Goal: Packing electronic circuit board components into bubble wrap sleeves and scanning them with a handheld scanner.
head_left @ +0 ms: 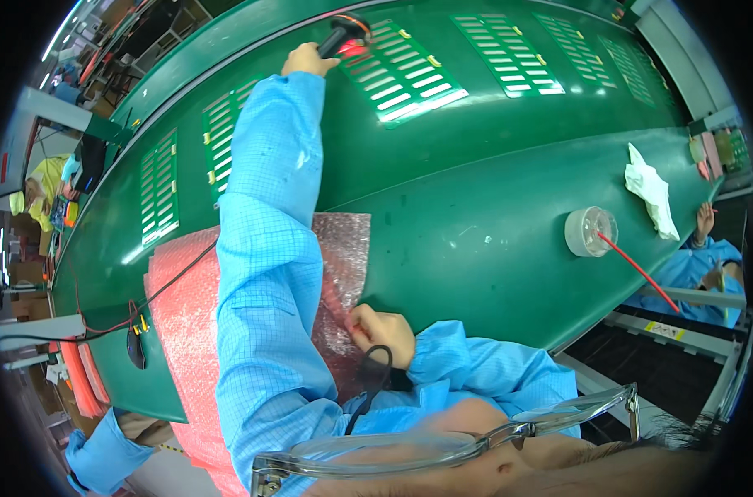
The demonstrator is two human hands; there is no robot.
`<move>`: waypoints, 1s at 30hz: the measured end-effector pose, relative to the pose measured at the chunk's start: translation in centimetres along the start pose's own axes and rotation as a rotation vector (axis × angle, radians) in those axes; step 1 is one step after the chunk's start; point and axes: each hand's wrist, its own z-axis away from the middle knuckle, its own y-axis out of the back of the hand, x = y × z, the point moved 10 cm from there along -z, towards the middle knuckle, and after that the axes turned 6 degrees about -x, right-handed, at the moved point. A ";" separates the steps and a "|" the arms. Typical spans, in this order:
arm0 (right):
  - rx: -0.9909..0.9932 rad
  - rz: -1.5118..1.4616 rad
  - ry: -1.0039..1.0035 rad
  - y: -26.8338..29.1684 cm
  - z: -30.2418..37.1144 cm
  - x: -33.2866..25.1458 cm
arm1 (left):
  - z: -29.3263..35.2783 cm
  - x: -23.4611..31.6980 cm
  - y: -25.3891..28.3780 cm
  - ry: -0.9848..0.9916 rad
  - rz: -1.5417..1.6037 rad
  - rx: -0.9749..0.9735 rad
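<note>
Over the green conveyor belt [492, 215], the left hand [307, 60] is stretched way out, fingers wrapped tight around the handle of a black handheld barcode scanner [346, 35]. The scanner's head sits right above the near corner of a green panel of circuit boards [403, 70], and there's a red glow on the panel right under it. More of the same green panels [509, 54] ride the belt on both sides of that one, including a panel [159, 189] off toward the left end of the belt.

Closer to the body, the right hand [382, 333] is pinched shut on the edge of a pink bubble-wrap sheet [343, 248], which lies on the near edge of the belt, sitting on a stack of more pink bubble wrap [181, 306] that spreads to the left. A black cable [375, 373] loops just below that hand.

Further right on the belt, well apart from the bubble wrap, there's a roll of clear tape [590, 231] with a thin red stick [637, 271] poking out of it, and a crumpled white cloth [651, 192] just beyond. Another person's hand [705, 220] in a blue sleeve shows off the belt's right end.
</note>
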 end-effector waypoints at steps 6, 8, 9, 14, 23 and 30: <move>-0.026 -0.073 -0.001 0.5 -0.2 0.9 | -0.3 0.1 -0.9 0.053 0.028 -0.053; -0.044 -0.104 -0.017 0.3 0.0 1.1 | -0.2 2.0 -1.2 0.021 0.085 -0.094; -0.044 -0.101 -0.011 0.3 0.0 1.1 | -0.1 3.4 -1.0 0.019 0.085 -0.087; -0.062 -0.072 -0.151 -0.3 0.4 2.3 | -0.8 17.3 -4.8 -0.326 0.283 -0.141; -0.081 -0.127 -0.609 2.9 7.1 9.8 | -7.4 25.7 -10.9 -0.210 0.308 -0.072; -0.010 -0.188 0.101 -3.1 0.8 4.4 | -4.0 18.9 -3.5 -0.185 0.026 -0.036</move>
